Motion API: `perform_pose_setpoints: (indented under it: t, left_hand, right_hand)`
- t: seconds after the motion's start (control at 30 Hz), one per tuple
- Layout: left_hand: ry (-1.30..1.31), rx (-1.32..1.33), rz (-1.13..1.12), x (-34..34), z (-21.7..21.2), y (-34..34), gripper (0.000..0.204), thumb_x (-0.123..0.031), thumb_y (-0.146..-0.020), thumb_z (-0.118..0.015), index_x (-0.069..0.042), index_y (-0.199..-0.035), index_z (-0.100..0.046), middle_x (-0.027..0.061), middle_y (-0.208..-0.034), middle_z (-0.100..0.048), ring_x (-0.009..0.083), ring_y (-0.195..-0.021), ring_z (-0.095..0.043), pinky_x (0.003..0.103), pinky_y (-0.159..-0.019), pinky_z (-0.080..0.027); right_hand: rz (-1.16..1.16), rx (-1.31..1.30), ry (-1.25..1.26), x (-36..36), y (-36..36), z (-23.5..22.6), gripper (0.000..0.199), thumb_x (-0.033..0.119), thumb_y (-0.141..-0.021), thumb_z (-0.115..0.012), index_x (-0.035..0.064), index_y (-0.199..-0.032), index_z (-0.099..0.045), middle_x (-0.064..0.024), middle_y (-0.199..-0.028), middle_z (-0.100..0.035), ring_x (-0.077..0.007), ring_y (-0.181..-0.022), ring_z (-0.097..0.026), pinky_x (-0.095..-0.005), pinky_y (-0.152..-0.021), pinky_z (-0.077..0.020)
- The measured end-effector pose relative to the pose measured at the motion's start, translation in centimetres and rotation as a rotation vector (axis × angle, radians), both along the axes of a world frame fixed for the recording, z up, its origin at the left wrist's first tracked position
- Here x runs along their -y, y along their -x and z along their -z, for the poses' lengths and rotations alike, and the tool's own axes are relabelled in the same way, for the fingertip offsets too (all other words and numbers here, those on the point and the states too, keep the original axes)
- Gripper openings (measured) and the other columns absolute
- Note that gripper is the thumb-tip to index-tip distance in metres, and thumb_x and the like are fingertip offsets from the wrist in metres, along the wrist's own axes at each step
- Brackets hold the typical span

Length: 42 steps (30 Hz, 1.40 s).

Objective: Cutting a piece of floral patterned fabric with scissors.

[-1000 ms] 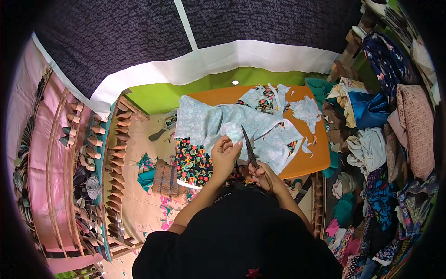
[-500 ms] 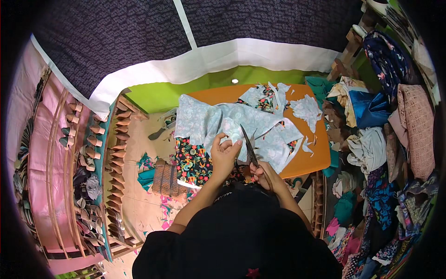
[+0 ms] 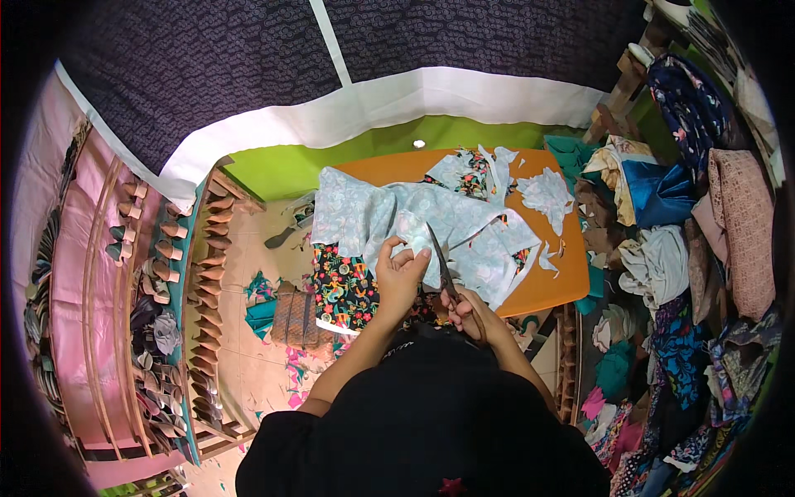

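A pale blue patterned fabric lies spread over an orange table. My left hand pinches a fold of this fabric near the table's front edge. Beside it, my right hand grips a pair of dark scissors whose blades point up and away into the cloth. A black floral fabric hangs off the table's left front corner under the blue one. White and floral offcuts lie at the table's right side.
Piles of folded and loose cloth crowd the right side. Wooden racks with small items stand on the left. A woven bag and scraps lie on the tiled floor. A dark patterned cloth wall hangs behind the table.
My left hand has shifted slightly along the fold of blue fabric, and the scissors' blades have moved a little further into the cloth. The rest is unchanged.
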<state>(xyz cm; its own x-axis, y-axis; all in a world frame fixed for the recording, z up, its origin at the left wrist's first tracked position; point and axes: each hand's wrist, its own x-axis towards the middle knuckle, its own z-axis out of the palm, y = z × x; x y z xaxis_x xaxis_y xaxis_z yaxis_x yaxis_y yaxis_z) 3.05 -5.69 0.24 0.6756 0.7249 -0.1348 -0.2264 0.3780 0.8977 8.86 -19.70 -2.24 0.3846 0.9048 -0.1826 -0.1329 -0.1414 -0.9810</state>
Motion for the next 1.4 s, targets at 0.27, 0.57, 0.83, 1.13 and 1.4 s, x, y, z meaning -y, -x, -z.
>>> perform_pose_setpoints:
  t: [0.27,0.57,0.83,1.13,1.4]
  left_hand:
    - [-0.057,0.003,-0.01,0.2,0.5,-0.1,0.033,-0.002,-0.075,-0.061,-0.004,-0.098,-0.037,0.0026,-0.068,-0.052,0.0023,-0.053,-0.043,0.015,-0.043,-0.03]
    - [-0.061,0.028,0.016,0.3,0.5,0.1,0.032,-0.002,-0.076,-0.06,-0.003,-0.097,-0.035,0.0053,-0.071,-0.053,0.0026,-0.056,-0.045,0.014,-0.047,-0.032]
    - [-0.011,0.011,0.054,0.6,0.7,0.2,0.031,0.0,-0.076,-0.058,-0.002,-0.097,-0.036,0.0089,-0.075,-0.057,0.0058,-0.062,-0.051,0.016,-0.051,-0.038]
    - [-0.033,0.018,0.039,0.7,0.1,0.1,0.031,-0.002,-0.077,-0.059,-0.001,-0.098,-0.036,0.0104,-0.076,-0.057,0.0075,-0.062,-0.053,0.018,-0.051,-0.041]
    - [-0.026,-0.005,0.038,0.5,0.1,-0.1,0.031,-0.003,-0.076,-0.059,-0.002,-0.097,-0.036,0.0073,-0.072,-0.055,0.0036,-0.056,-0.047,0.015,-0.046,-0.033]
  right_hand:
    - [0.014,-0.086,0.016,0.3,0.3,0.9,0.082,0.084,-0.047,-0.035,0.007,-0.078,-0.039,0.0039,-0.062,-0.033,-0.0035,-0.048,-0.032,-0.0175,-0.042,-0.0294]
    - [0.028,-0.12,0.038,0.2,0.4,0.0,0.078,0.082,-0.051,-0.041,0.0086,-0.077,-0.038,0.0042,-0.063,-0.033,-0.0036,-0.047,-0.032,-0.0172,-0.04,-0.0279]
    - [0.102,-0.079,-0.032,0.4,0.3,1.3,0.08,0.079,-0.052,-0.047,0.0053,-0.083,-0.041,0.0033,-0.063,-0.033,-0.0045,-0.051,-0.032,-0.0177,-0.044,-0.0283]
    - [0.055,-0.113,-0.032,0.5,0.0,2.4,0.082,0.079,-0.049,-0.048,0.0059,-0.084,-0.04,0.004,-0.065,-0.032,-0.0042,-0.05,-0.03,-0.0175,-0.043,-0.0268]
    - [0.043,-0.099,0.055,0.1,-0.2,1.0,0.072,0.078,-0.053,-0.048,0.0095,-0.074,-0.035,0.0048,-0.067,-0.032,-0.0033,-0.051,-0.03,-0.017,-0.043,-0.0257]
